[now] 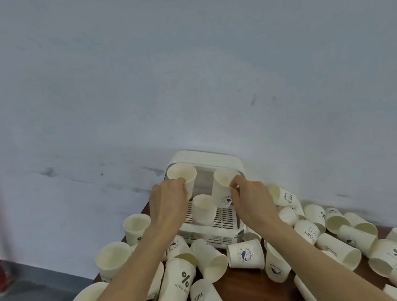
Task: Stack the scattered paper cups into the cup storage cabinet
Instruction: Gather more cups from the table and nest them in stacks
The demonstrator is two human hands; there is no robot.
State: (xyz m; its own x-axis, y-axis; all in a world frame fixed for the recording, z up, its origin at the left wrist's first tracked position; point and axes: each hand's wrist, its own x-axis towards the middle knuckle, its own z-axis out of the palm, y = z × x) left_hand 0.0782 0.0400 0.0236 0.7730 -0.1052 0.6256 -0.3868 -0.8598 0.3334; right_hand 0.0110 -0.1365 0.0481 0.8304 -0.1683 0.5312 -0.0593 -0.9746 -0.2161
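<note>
**Head view: two cups held over the cabinet**

Leaning against a pale wall (183,65): one white cup storage cabinet (208,161), lid up, slatted tray facing the camera. Sitting upright on that tray: one short stack of cups (203,210), mouth up. Lying scattered across the brown table (253,290) on both sides of the cabinet: well over twenty paper cups (245,255), some upright, many tipped with long axes flat. Gripping one cup (182,174) by its rim: left hand (171,200), cup mouth up, long axis near vertical. Pinching a second cup (224,187) at the rim: right hand (252,198), cup tilted, mouth toward the camera.
</note>
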